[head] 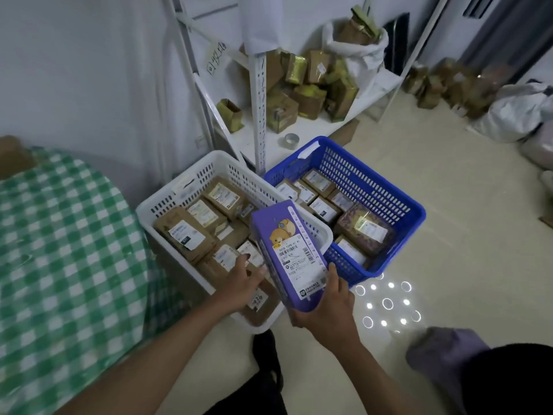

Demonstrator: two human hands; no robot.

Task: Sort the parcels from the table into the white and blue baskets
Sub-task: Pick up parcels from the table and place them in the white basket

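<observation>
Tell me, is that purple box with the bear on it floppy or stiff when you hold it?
Probably stiff: the purple box keeps straight edges while the right hand holds only its bottom end. It likely isn't heavy, since one hand holds it up. Its glossy surface might be slippery.

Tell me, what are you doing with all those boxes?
A person is sorting parcels into two baskets on the floor. Their right hand holds a purple box with a cartoon animal and a shipping label, up above the gap between the baskets. Their left hand reaches into the white basket, touching the brown parcels there. The blue basket beside it also holds several parcels. The purple box has not been put in either basket yet.
</observation>
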